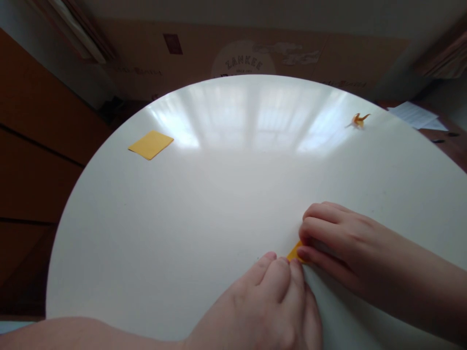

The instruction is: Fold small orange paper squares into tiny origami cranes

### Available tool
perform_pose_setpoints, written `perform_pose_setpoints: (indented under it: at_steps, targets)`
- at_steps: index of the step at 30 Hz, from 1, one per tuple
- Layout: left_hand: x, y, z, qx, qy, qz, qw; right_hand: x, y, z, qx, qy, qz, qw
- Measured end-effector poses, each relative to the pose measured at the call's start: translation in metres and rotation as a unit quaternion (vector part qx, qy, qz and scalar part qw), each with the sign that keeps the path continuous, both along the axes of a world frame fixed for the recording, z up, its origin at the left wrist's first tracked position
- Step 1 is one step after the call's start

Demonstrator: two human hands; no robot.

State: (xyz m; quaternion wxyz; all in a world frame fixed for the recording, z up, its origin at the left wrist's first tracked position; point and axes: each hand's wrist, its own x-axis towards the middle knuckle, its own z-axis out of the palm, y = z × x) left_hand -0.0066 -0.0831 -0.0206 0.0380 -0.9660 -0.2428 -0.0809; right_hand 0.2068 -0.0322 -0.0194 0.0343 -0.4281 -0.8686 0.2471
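Observation:
A small piece of folded yellow paper (295,252) lies on the white table, mostly covered by my hands. My left hand (266,301) presses on its near left end, with the fingers bent and close together. At the other end, my right hand (332,238) pinches the paper between thumb and curled fingers. Only a short strip of yellow shows between the two hands, so the shape of the rest is hidden.
A stack of square yellow paper (151,145) lies at the table's far left. Near the far right edge stands a small folded paper crane (358,120). Beyond the round white table (164,218) are a cardboard box (197,58) and white printed sheets (416,115).

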Motion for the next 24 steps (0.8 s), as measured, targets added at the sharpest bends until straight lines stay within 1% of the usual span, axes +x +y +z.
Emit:
perform_pose_setpoints:
  at_steps: [2,4,9,13,20,24]
  targets:
    - [-0.0005,0.0002,-0.0003,-0.002,-0.004,-0.001,1.0,0.0014,0.0012,0.0011,-0.014,0.006,-0.019,1.0]
    - [-0.0004,0.0005,-0.0011,-0.003,-0.008,0.0,1.0,0.0029,0.0031,0.0015,-0.022,0.017,-0.025,0.999]
    - [0.0018,0.0013,-0.0033,-0.018,-0.012,-0.013,1.0,0.0076,0.0074,-0.0011,-0.02,0.047,0.001,0.999]
    - [0.0028,0.0008,-0.0029,-0.032,-0.017,-0.004,0.999,0.0095,0.0079,-0.0022,-0.018,0.057,0.011,0.998]
    - [0.0031,0.0017,-0.0033,-0.02,-0.02,-0.001,1.0,0.0085,0.0054,0.0014,-0.03,0.066,0.023,0.997]
    - [0.0031,0.0032,-0.0029,-0.01,-0.018,-0.004,1.0,0.0095,0.0047,0.0051,-0.02,0.071,0.031,0.997]
